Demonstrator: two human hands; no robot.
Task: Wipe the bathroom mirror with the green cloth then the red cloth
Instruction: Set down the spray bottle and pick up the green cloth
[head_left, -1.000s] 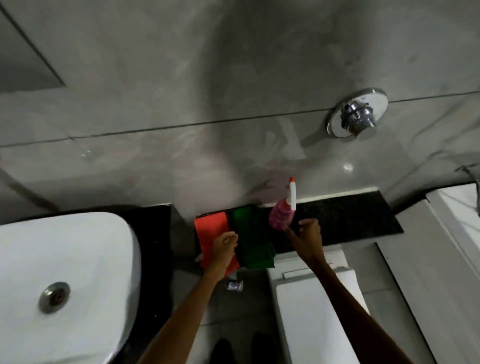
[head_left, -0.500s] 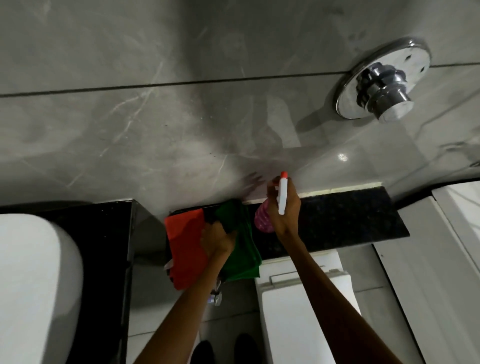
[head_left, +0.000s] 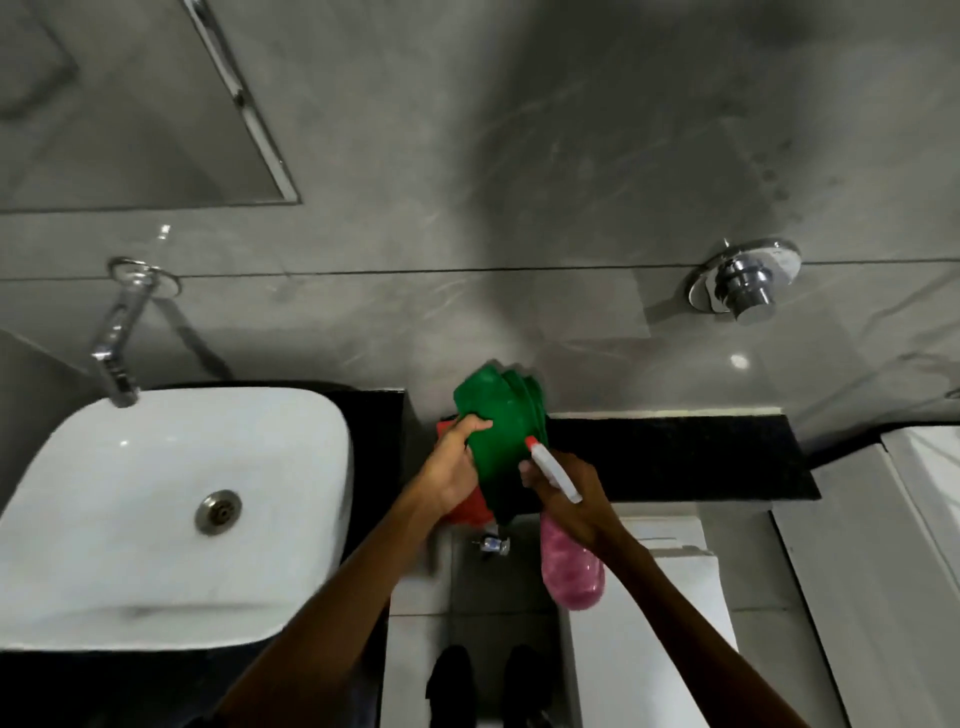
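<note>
My left hand (head_left: 454, 467) grips the green cloth (head_left: 501, 421), lifted off the black ledge (head_left: 675, 457) and bunched in front of the wall. The red cloth (head_left: 467, 512) lies under it on the ledge, mostly hidden, with only small patches showing. My right hand (head_left: 569, 496) holds a pink spray bottle (head_left: 571, 569) with a white, red-tipped nozzle, tilted so the nozzle points at the green cloth. The mirror (head_left: 130, 104) hangs at the upper left, above the sink, well away from both hands.
A white basin (head_left: 130, 519) sits on a black counter at the left, with a chrome tap (head_left: 117, 338) above it. A chrome flush button (head_left: 743, 286) is on the grey tiled wall at the right. The white toilet (head_left: 649, 623) is below my hands.
My left hand has picked the green cloth up off the ledge. My right hand has lifted the spray bottle and tipped it over. The view has swung left, showing the basin and mirror.
</note>
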